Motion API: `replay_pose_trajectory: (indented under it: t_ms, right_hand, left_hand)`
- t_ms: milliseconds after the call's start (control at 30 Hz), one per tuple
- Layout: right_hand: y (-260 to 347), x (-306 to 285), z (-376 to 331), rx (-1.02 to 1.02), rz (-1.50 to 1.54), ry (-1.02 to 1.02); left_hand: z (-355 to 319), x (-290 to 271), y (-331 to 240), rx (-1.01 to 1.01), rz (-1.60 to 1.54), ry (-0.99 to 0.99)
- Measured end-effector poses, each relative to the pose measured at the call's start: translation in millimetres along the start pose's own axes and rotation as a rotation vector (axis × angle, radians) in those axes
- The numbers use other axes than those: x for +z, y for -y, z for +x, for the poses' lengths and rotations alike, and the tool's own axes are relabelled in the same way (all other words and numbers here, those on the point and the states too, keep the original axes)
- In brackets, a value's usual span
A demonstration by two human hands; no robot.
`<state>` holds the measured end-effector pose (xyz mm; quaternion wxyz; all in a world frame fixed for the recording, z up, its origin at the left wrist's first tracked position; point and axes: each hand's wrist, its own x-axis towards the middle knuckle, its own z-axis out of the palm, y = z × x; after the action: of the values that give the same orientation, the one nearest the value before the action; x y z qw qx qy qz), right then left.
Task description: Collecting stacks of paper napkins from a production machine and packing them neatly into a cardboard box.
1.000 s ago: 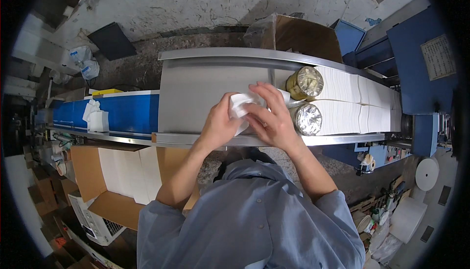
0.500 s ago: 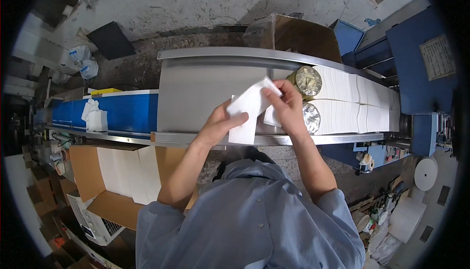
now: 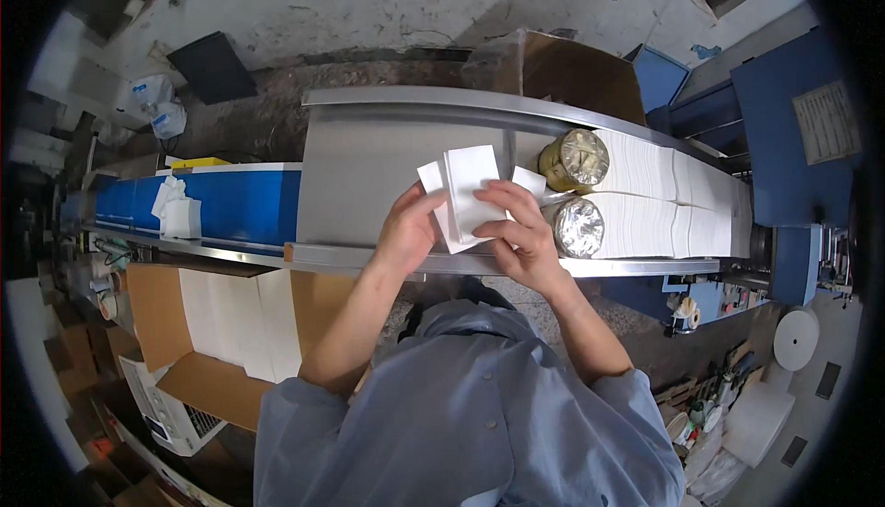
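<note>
Above the metal table my hands hold folded white paper napkins, two pieces or small stacks side by side at slightly different tilts. My left hand is closed on their left side, thumb near the lower edge. My right hand has its fingers bent on the right side, with fingertips on the white face. Behind the right fingers another white napkin partly shows. Just right of it, two wrapped cylinders with shiny ends stand against long rows of stacked white napkins.
A metal rail edges the table's far side. To the left is a blue surface with crumpled white paper. An open cardboard box holding white stacks stands lower left. Blue machinery rises at right.
The napkins have turned more upright and spread into separate pieces. My right hand has moved down and slightly left, from their top corner to their right side.
</note>
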<state>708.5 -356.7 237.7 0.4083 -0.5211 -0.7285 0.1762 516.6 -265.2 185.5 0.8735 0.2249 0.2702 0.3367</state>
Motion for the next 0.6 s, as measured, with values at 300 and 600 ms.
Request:
replay_pose_trajectory:
  t_ms: [300, 600]
  right_hand:
    - [-6.5, 3.9, -11.5, 0.146, 0.207, -0.038]
    - [-19.2, 12.3, -23.3, 0.872, 0.903, -0.245]
  left_hand:
    - [-2.7, 19.9, -0.6, 0.050, 0.096, -0.065]
    - [1.9, 10.8, 8.9, 0.187, 0.096, -0.132]
